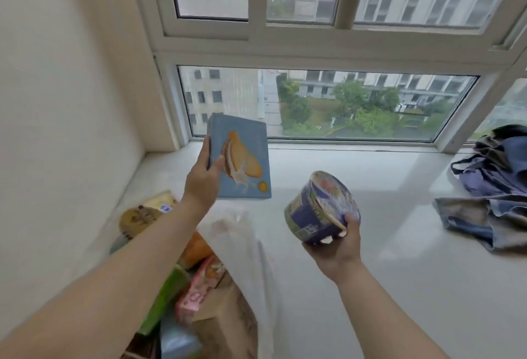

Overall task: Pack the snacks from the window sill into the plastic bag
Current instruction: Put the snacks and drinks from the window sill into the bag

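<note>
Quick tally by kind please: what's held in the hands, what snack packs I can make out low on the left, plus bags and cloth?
Held snacks: 2, blue biscuit box in left hand, round blue tub in right hand
Snack packs, lower left: 5 distinguishable (brown, yellow-white, orange, green, pink)
Plastic bag: 1
Blue cloth pile: 1
Total: 9

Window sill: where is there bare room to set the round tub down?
Bare sill lies between the plastic bag and the blue cloth bag, right of the right hand holding the tub. The left corner is crowded with snack packs.
</note>
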The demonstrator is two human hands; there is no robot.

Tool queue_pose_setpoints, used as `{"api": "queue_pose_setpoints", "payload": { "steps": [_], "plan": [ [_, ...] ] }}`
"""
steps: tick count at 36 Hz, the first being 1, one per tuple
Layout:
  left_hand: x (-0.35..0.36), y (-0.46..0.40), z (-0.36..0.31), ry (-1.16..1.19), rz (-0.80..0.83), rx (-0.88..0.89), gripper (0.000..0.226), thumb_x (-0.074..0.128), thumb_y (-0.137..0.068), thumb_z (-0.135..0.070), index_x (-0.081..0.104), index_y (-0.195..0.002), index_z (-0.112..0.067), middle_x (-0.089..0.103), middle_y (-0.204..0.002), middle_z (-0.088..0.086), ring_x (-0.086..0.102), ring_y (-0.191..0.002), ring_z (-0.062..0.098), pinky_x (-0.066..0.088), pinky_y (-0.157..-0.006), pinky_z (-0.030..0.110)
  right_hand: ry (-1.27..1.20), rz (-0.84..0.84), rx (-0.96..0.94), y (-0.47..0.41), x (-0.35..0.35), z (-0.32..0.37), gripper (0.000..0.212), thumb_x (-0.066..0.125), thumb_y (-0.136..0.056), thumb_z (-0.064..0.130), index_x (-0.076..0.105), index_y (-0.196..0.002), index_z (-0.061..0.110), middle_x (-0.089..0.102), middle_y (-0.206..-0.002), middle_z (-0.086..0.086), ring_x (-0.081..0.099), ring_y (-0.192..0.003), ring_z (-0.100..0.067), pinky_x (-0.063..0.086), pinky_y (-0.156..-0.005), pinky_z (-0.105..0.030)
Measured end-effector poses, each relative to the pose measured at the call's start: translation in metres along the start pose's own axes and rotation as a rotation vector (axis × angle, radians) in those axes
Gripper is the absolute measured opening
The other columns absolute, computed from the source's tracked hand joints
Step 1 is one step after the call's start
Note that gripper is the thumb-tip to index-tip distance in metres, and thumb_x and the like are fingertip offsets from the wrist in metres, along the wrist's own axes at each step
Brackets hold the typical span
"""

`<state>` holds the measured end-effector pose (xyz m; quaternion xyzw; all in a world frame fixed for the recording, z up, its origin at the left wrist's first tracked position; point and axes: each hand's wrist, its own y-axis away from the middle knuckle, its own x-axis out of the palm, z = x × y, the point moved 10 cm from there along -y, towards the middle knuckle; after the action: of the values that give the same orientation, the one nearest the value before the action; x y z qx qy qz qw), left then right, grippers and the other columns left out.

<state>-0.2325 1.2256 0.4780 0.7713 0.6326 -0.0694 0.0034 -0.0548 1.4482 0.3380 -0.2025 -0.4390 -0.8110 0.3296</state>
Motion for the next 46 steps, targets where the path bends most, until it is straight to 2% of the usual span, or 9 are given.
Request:
{"api": "queue_pose_setpoints", "payload": {
  "steps": [8, 12, 15, 18, 23, 30, 35, 42, 46],
  "plan": [
    [-0.129, 0.048, 0.037, -0.026, -0.013, -0.031, 0.058, 0.049, -0.093, -0.036, 0.025, -0.146, -0.042, 0.048, -0.138, -0.012, 0.054, -0.119, 0.016, 0.044, -0.102, 0.040, 0.218, -0.083, -0.094, 0.038, 0.007, -0.059, 0.048, 0.031, -0.090, 0.061, 0.038, -0.130, 0.035, 0.044, -0.122, 0.005, 0.052, -0.122, -0.034, 0.007, -0.112, -0.060],
    [-0.139, 0.071, 0.051, -0.135, 0.068, -0.013, 0.053, 0.044, -0.100, -0.017, 0.023, -0.146, -0.033, 0.052, -0.122, -0.013, 0.053, -0.116, 0.017, 0.044, -0.095, 0.032, 0.241, -0.081, -0.091, 0.048, 0.014, -0.084, 0.040, 0.033, -0.089, 0.063, 0.042, -0.118, 0.037, 0.050, -0.121, 0.000, 0.055, -0.118, -0.028, 0.012, -0.108, -0.065],
    [-0.141, 0.083, 0.059, -0.492, 0.146, 0.043, 0.054, 0.053, -0.095, -0.030, 0.033, -0.144, -0.030, 0.051, -0.104, -0.001, 0.052, -0.102, 0.016, 0.037, -0.080, 0.019, 0.260, -0.073, -0.102, 0.049, 0.025, -0.094, 0.034, 0.036, -0.087, 0.063, 0.050, -0.105, 0.038, 0.053, -0.120, -0.002, 0.057, -0.106, -0.023, 0.020, -0.108, -0.062],
    [-0.137, 0.094, 0.075, -0.713, 0.311, -0.048, 0.049, 0.055, -0.094, -0.033, 0.040, -0.140, -0.035, 0.057, -0.117, 0.002, 0.053, -0.109, 0.018, 0.036, -0.080, 0.021, 0.303, -0.074, -0.125, 0.050, 0.035, -0.104, 0.032, 0.038, -0.087, 0.063, 0.054, -0.093, 0.036, 0.055, -0.118, -0.002, 0.054, -0.103, -0.022, 0.029, -0.101, -0.052],
    [-0.146, 0.102, 0.088, -0.804, 0.406, -0.214, 0.041, 0.055, -0.091, -0.043, 0.053, -0.131, -0.040, 0.062, -0.120, -0.007, 0.057, -0.090, 0.009, 0.044, -0.077, 0.022, 0.359, -0.068, -0.271, 0.057, 0.053, -0.100, 0.086, 0.055, -0.054, 0.068, 0.052, -0.128, 0.023, 0.062, -0.120, -0.005, 0.057, -0.101, -0.019, 0.046, -0.071, -0.031],
    [-0.130, 0.097, 0.080, -1.019, 0.517, -0.259, 0.032, 0.050, -0.093, -0.042, 0.060, -0.124, -0.041, 0.065, -0.115, -0.007, 0.058, -0.095, 0.010, 0.050, -0.081, 0.025, 0.378, -0.033, -0.294, 0.052, 0.070, -0.101, 0.095, 0.061, -0.049, 0.062, 0.043, -0.134, 0.022, 0.058, -0.121, -0.002, 0.056, -0.099, -0.017, 0.047, -0.074, -0.029],
    [-0.115, 0.090, 0.072, -1.054, 0.418, -0.208, 0.034, 0.046, -0.094, -0.045, 0.058, -0.126, -0.038, 0.064, -0.120, -0.006, 0.057, -0.094, 0.012, 0.045, -0.072, 0.024, 0.131, -0.024, -0.236, 0.052, 0.077, -0.091, 0.017, 0.054, -0.086, 0.040, 0.058, -0.093, 0.025, 0.060, -0.088, 0.002, 0.052, -0.075, -0.010, 0.042, -0.063, -0.023],
    [-0.098, 0.062, 0.058, -0.828, 0.155, -0.114, 0.041, 0.045, -0.094, -0.051, 0.055, -0.130, -0.034, 0.066, -0.111, 0.003, 0.062, -0.095, 0.023, 0.052, -0.075, 0.032, -0.315, -0.012, -0.194, 0.052, 0.073, -0.047, 0.032, 0.053, -0.077, 0.050, 0.051, -0.072, 0.019, 0.042, -0.075, -0.003, 0.040, -0.067, -0.016, 0.039, -0.072, -0.026],
    [-0.052, 0.063, 0.071, -0.935, 0.168, 0.020, 0.047, 0.041, -0.099, -0.037, 0.038, -0.144, -0.023, 0.043, -0.139, 0.009, 0.045, -0.124, 0.026, 0.041, -0.095, 0.033, -0.315, 0.055, -0.211, 0.061, 0.084, -0.029, 0.032, 0.049, -0.080, 0.050, 0.053, -0.086, 0.020, 0.046, -0.088, -0.005, 0.043, -0.082, -0.020, 0.043, -0.088, -0.030]
  ]
}}
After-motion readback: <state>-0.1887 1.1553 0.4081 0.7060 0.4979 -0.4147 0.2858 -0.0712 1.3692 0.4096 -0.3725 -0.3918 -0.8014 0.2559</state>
